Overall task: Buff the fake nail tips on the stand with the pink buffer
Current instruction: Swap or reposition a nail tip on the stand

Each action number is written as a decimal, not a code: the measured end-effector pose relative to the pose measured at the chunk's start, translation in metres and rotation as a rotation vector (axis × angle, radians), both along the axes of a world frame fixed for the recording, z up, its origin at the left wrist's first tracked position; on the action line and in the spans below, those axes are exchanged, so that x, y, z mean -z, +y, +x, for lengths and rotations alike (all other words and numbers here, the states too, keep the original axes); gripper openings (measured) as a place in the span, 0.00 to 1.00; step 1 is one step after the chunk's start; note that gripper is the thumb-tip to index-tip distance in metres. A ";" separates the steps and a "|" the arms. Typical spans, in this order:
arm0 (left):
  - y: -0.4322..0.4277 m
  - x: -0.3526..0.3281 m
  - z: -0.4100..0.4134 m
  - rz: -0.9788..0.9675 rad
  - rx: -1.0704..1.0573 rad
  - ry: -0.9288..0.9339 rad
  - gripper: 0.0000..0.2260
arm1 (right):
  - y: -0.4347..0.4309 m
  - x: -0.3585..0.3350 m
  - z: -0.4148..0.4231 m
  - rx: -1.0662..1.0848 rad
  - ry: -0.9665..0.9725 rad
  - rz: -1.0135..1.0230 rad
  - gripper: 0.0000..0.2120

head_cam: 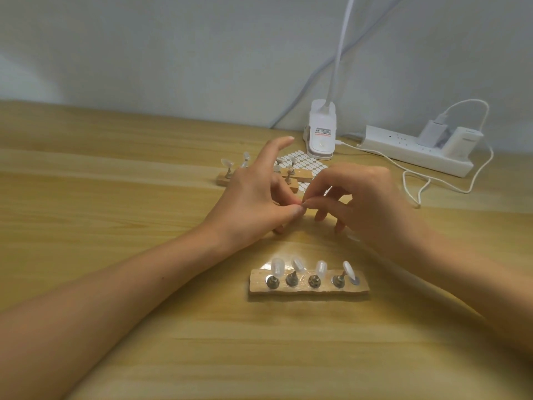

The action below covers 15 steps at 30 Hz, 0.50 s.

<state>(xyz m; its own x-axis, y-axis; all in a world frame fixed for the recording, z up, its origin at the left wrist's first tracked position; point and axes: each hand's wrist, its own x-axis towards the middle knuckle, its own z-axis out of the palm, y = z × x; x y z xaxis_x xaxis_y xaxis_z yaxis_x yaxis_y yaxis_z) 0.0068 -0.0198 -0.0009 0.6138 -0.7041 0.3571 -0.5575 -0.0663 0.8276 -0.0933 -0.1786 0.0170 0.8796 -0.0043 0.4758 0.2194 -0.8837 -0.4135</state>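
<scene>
A wooden stand [310, 288] lies near me on the table, with several clear fake nail tips [297, 265] on metal pegs. Beyond it my left hand [253, 197] and my right hand [366, 197] meet fingertip to fingertip. Thumb and a finger of each hand pinch the same tiny thing [302, 204], too small to identify. My left index finger points up and away. Farther back, partly hidden by my left hand, stand more wooden holders [223, 179] with nail tips. No pink buffer is in view.
A sheet of white oval stickers [308, 163] lies behind my hands. A white clip lamp base [321, 131] stands at the wall, beside a white power strip [403, 148] with chargers and a loose cable [412, 183]. A pale sliver [353, 236] lies under my right wrist.
</scene>
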 end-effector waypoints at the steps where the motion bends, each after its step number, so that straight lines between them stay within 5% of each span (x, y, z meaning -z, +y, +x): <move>1: 0.000 0.000 0.001 -0.006 -0.003 0.032 0.41 | 0.002 0.003 0.001 0.004 -0.024 -0.046 0.03; 7: 0.000 0.002 0.003 -0.065 -0.007 0.196 0.38 | 0.004 0.008 0.007 0.081 -0.024 -0.052 0.04; 15: 0.000 -0.001 -0.001 -0.089 0.047 0.088 0.07 | -0.001 0.005 -0.001 0.105 0.121 0.573 0.05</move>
